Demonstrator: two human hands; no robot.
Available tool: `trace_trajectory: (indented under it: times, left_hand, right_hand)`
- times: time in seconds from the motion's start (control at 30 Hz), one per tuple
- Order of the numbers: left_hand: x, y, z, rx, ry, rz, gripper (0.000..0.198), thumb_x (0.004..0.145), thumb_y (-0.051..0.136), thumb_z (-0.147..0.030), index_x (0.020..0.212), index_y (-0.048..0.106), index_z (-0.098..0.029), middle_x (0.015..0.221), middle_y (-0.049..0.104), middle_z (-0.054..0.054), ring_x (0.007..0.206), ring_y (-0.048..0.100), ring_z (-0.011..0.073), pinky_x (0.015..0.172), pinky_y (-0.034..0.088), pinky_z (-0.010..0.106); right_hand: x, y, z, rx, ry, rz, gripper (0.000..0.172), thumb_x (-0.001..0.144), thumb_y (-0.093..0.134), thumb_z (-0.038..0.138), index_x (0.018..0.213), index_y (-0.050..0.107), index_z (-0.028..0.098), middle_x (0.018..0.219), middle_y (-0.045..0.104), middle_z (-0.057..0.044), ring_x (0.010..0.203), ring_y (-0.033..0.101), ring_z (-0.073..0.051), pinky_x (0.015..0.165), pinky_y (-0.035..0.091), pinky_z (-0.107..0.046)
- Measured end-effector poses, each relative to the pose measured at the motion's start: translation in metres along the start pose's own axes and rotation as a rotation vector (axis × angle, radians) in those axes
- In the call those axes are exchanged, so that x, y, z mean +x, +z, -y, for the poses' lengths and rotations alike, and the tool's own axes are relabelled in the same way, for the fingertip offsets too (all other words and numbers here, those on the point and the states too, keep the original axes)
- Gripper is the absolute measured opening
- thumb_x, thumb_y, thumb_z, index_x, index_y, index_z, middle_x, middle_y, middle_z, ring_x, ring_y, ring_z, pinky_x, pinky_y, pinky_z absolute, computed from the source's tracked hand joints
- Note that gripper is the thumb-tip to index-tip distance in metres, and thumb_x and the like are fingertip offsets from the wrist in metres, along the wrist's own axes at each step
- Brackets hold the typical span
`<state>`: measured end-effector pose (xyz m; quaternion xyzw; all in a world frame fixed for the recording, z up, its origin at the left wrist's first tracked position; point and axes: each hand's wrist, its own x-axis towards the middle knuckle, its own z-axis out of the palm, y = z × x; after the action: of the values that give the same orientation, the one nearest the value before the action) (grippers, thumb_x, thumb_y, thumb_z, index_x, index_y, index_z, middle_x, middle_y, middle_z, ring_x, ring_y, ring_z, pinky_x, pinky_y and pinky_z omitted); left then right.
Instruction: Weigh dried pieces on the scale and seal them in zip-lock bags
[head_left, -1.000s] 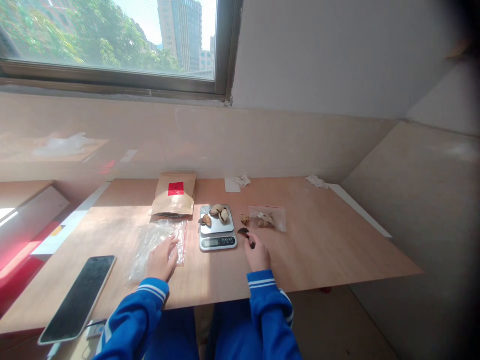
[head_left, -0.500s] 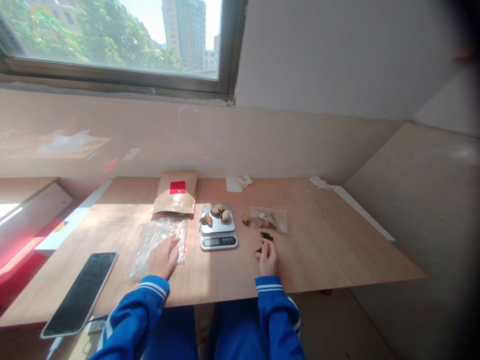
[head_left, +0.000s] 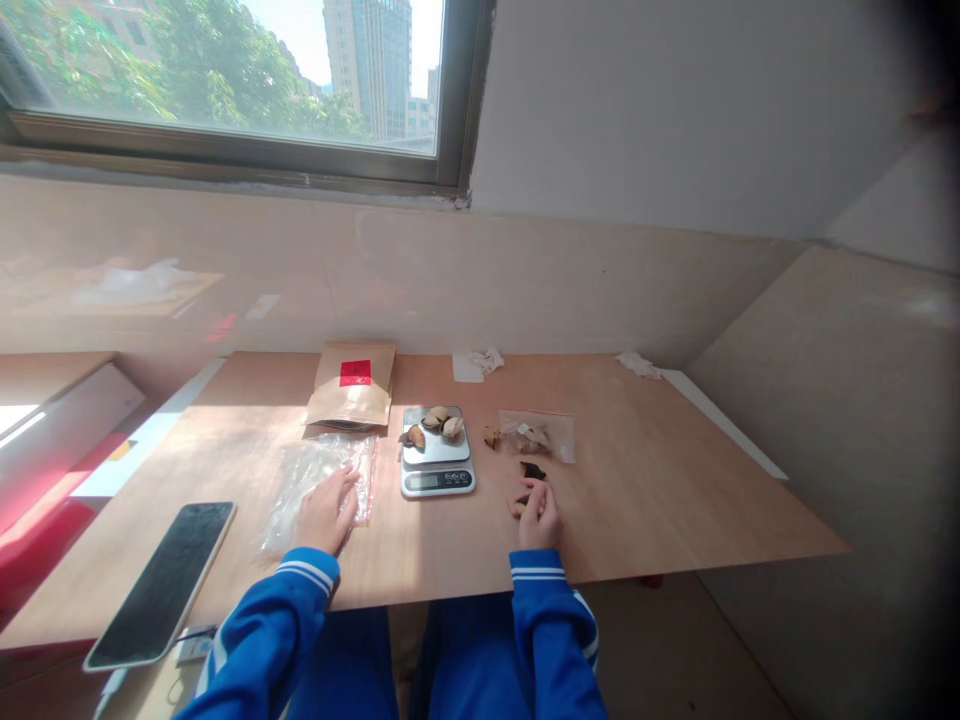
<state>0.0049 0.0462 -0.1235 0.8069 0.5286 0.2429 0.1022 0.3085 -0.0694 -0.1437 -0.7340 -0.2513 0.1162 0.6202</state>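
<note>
1. Two bare hands work at a pale plywood worktop (head_left: 637, 480), blue sleeves (head_left: 551, 620) at the wrists.
2. One glossy near-black curved fragment (head_left: 533, 470) lies just beyond the right hand (head_left: 538, 518), its long axis running roughly left to right, far nearer that hand than the left.
3. Right-hand fingers (head_left: 544, 503) curl inward, clenched, beside a small tan fragment (head_left: 517, 508); whether they grip it cannot be told.
4. Left hand (head_left: 324, 512) rests on a clear plastic zip bag (head_left: 300, 510), fingers spread and slack, grasping nothing.
5. Nearby: a silver digital kitchen scale (head_left: 438, 480) bearing tan nut shells (head_left: 436, 420), a small clear bag of shell pieces (head_left: 536, 435), a brown kraft envelope with a red label (head_left: 349, 385), and a black-screened smartphone (head_left: 161, 585).
</note>
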Motion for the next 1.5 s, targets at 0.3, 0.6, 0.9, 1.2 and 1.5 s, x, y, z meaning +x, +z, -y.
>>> trace_trajectory:
  times: [0.3,0.6,0.9,1.2,1.5]
  left_hand:
    - [0.000,0.001,0.002,-0.011,0.018,-0.020,0.032,0.086,0.040,-0.028,0.113,0.056,-0.021,0.124,0.060,0.005,0.117,0.053,0.0221,0.098,0.042,0.039]
    - [0.000,0.002,0.003,-0.025,0.043,-0.052,0.032,0.085,0.042,-0.027,0.113,0.056,-0.020,0.120,0.063,0.007,0.113,0.056,0.0226,0.096,0.044,0.040]
    - [0.000,0.003,0.003,-0.010,0.045,-0.045,0.030,0.086,0.041,-0.026,0.111,0.057,-0.020,0.123,0.061,0.007,0.115,0.055,0.0226,0.097,0.043,0.040]
    - [-0.001,0.004,0.005,-0.020,0.047,-0.044,0.031,0.086,0.042,-0.029,0.112,0.057,-0.021,0.122,0.061,0.006,0.115,0.054,0.0235,0.096,0.043,0.042]
    - [0.000,0.003,0.009,-0.114,0.079,-0.171,0.027,0.087,0.046,-0.037,0.099,0.064,-0.021,0.106,0.068,0.006,0.102,0.061,0.0220,0.091,0.047,0.041]
  right_hand:
    - [-0.005,0.033,0.010,0.192,0.041,0.046,0.021,0.081,0.034,0.037,0.087,0.045,0.021,0.070,0.058,-0.001,0.068,0.057,-0.016,0.061,0.044,-0.027]
    - [0.013,0.091,0.057,0.140,-0.218,0.334,0.024,0.080,0.052,0.043,0.087,0.047,0.020,0.084,0.058,-0.004,0.069,0.056,-0.016,0.061,0.046,-0.028]
    - [0.000,0.083,0.039,-0.195,-0.622,0.259,0.023,0.088,0.043,0.028,0.098,0.063,0.021,0.107,0.062,-0.009,0.102,0.052,-0.023,0.088,0.037,-0.039]
    - [-0.014,0.037,-0.026,-0.031,-0.304,0.205,0.023,0.080,0.039,0.022,0.078,0.061,0.018,0.080,0.061,-0.007,0.073,0.057,-0.018,0.062,0.044,-0.027]
    - [-0.020,0.031,-0.005,-0.060,-0.337,0.299,0.026,0.078,0.038,0.017,0.069,0.063,0.019,0.078,0.058,-0.005,0.072,0.056,-0.018,0.063,0.044,-0.027]
